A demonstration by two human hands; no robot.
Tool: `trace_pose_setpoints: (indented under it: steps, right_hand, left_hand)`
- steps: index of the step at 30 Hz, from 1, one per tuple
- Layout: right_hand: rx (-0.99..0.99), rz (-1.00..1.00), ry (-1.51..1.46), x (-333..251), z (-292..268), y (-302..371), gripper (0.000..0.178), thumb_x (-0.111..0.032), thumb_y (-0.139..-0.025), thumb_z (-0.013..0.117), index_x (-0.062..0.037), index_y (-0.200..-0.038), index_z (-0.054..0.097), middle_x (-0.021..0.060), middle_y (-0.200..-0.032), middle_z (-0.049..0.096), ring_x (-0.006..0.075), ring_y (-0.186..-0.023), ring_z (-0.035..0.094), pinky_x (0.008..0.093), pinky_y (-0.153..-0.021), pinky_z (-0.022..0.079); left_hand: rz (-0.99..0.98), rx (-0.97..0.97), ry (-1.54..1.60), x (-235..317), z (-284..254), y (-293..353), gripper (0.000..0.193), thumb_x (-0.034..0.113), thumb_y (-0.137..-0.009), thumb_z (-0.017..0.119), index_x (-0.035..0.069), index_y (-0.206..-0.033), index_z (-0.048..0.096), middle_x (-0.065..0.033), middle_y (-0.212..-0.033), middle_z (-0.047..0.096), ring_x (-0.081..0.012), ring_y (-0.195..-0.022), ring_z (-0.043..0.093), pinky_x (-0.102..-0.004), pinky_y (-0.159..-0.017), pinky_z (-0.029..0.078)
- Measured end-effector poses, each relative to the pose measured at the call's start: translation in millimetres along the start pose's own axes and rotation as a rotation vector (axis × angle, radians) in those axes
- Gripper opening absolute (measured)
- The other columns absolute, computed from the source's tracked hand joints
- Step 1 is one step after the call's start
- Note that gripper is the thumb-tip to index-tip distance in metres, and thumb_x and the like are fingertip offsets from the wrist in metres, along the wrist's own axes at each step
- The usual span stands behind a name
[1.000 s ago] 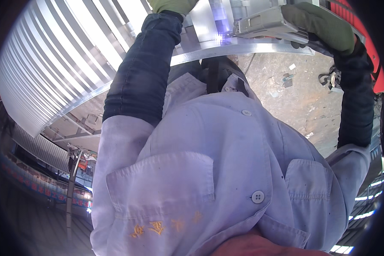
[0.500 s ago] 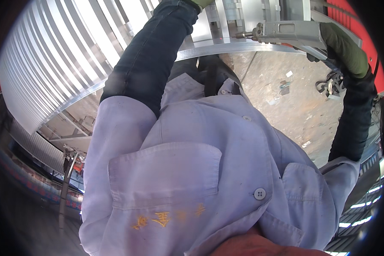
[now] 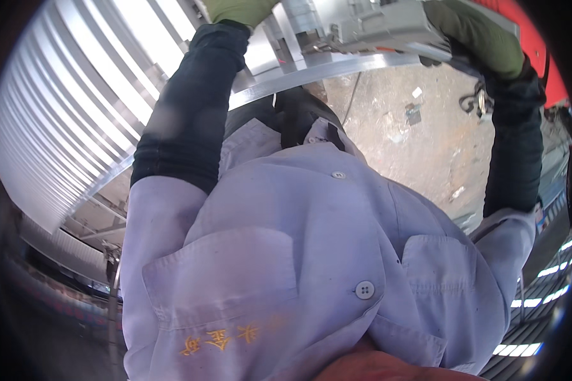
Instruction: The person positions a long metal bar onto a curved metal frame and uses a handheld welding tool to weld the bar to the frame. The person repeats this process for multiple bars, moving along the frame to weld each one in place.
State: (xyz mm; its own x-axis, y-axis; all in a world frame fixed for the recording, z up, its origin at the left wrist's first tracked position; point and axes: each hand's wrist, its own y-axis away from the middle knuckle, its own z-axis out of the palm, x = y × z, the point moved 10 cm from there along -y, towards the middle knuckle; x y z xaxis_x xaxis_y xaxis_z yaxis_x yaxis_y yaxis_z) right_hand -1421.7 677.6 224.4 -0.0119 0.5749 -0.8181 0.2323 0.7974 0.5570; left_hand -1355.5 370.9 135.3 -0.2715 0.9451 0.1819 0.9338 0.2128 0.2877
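Slatted metal panel (image 3: 102, 82) curved across the upper left above a littered floor (image 3: 388, 114), with a grey handheld tool (image 3: 388, 28) over its near edge strip (image 3: 324, 70).
Compared with half a second earlier, the tool had shifted left and looked blurred, and the left hand (image 3: 241, 9) had also moved left, showing more of its green glove. The tool's long axis ran roughly left to right, its nose aimed left and its rear lying in the right hand (image 3: 483, 39), whose gloved fingers were wrapped around it. The upper border cut off the left hand's fingers, so I could not tell how far open they were. The tool hid some slats; a red surface (image 3: 537, 57) stood beyond the right hand, and a dark tangled object (image 3: 476, 101) lay on the floor.
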Motion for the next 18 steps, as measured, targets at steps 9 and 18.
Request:
trace_pose_setpoints:
  steps: [9,18]
  right_hand:
    - [0.065,0.200,-0.035,-1,-7,1,0.047,-0.040,-0.113,0.054,0.0008,-0.135,0.062,0.0134,-0.104,0.075,0.0189,-0.090,0.073,0.0320,-0.084,0.057]
    - [0.088,0.378,-0.023,-42,5,-3,0.045,-0.042,-0.109,0.060,-0.0002,-0.124,0.070,0.0109,-0.096,0.075,0.0170,-0.084,0.071,0.0324,-0.077,0.056]
  left_hand:
    - [0.047,0.154,-0.050,4,11,-2,0.060,0.059,-0.091,0.065,0.002,-0.100,0.083,-0.0156,-0.163,0.050,-0.0456,-0.161,0.020,-0.0668,-0.129,0.005]
    - [0.069,0.221,-0.026,5,7,0,0.058,0.057,-0.092,0.066,0.002,-0.094,0.083,-0.0159,-0.159,0.054,-0.0476,-0.160,0.022,-0.0660,-0.129,0.005]
